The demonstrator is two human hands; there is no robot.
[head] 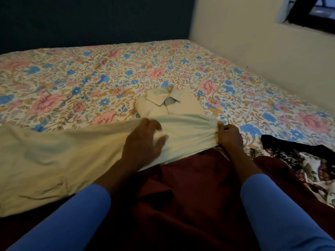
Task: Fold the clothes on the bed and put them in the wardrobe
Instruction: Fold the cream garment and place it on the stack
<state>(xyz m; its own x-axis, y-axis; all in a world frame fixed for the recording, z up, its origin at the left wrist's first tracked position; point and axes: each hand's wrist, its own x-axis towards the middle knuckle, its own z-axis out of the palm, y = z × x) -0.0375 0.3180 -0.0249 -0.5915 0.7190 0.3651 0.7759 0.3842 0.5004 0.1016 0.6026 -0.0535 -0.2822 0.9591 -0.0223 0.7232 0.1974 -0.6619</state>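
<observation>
Currently I have the right hand (229,134) pinching the cream shirt's (183,107) bunched edge on the bed (108,69), while the left hand (143,142) lies spread-fingered over its cloth, gripping nothing.

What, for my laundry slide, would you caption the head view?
Right hand pinches a cream garment as the left hand rests open on it, atop a floral bedspread.

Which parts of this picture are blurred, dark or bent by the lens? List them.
Head view: dim light overall; the left hand is smeared by motion blur over the cream shirt, while the right hand, pinching the shirt's edge, is sharper; the maroon cloth nearest the camera sinks into shadow; the wide lens bows the far edge of the bed.
</observation>
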